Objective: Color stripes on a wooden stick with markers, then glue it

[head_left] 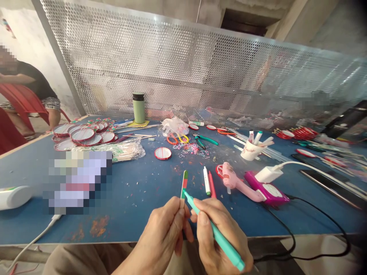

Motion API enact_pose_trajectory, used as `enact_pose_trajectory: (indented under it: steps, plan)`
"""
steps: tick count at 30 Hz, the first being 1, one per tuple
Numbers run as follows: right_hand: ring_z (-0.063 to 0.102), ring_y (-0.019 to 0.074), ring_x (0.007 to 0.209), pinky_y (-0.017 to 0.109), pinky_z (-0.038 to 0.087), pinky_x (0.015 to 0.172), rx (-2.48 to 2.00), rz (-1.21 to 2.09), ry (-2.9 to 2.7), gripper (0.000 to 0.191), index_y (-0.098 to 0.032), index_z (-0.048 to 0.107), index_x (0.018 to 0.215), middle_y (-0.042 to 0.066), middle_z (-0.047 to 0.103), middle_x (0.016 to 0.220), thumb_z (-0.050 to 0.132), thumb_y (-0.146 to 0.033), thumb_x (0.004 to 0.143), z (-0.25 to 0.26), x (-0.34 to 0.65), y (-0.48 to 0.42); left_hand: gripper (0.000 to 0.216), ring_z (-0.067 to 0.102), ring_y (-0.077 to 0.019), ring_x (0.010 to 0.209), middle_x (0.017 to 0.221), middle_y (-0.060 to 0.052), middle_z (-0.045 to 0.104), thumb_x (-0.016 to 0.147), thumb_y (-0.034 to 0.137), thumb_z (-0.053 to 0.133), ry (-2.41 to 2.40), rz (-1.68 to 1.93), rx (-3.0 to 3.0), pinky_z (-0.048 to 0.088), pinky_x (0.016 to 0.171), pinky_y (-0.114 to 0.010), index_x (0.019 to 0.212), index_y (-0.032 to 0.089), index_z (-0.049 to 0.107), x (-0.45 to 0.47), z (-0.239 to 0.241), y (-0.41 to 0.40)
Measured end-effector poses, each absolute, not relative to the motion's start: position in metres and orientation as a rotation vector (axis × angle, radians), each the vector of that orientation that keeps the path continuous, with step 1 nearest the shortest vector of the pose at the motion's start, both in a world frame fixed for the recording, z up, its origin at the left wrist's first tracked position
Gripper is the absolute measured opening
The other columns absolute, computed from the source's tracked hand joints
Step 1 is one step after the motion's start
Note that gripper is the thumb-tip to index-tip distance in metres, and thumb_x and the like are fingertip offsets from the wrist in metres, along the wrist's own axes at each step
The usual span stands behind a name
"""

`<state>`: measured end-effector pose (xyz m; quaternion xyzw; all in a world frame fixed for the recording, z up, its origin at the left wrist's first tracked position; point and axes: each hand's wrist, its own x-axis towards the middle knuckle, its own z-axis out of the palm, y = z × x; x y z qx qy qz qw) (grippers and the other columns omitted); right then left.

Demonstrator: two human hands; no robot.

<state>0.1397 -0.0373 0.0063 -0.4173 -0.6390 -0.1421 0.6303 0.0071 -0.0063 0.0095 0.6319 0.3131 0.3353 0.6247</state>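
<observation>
Pinched upright in my left hand [166, 225] is a wooden craft stick [185, 181], its upper part coloured in green, red and teal bands. My right hand [220, 233] grips a turquoise marker [222, 238] like a pen, and the marker's tip touches the stick just above my left fingers. Both hands are close together at the table's front edge. A white marker [206, 181] and a red marker [211, 184] lie side by side on the table just beyond them. The lower end of the stick is hidden in my left hand.
Right of my hands, a pink glue gun [239, 183] rests near a magenta power strip [268, 193] with cables. Behind stand a paper cup [250, 150] of markers and green-handled pliers [208, 139]. Red-rimmed discs [82, 133] are piled left, beyond a phone [83, 179]. A person [31, 84] sits far left.
</observation>
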Motion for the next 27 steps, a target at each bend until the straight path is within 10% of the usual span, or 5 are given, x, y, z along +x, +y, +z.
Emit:
enact_pose_trajectory:
  steps: [27]
  plan:
    - [0.069, 0.0144, 0.067, 0.029, 0.059, 0.062, -0.980, -0.347, -1.481, 0.025, -0.015, 0.071, 0.107, 0.004, 0.073, 0.081, 0.057, -0.003, 0.090, 0.009, 0.139, -0.037, 0.039, 0.048, -0.0079, 0.043, 0.052, 0.006, 0.049, 0.100, 0.053, 0.046, 0.749, 0.776, 1.402, 0.036, 0.046, -0.018, 0.080, 0.020, 0.050, 0.007, 0.015, -0.009]
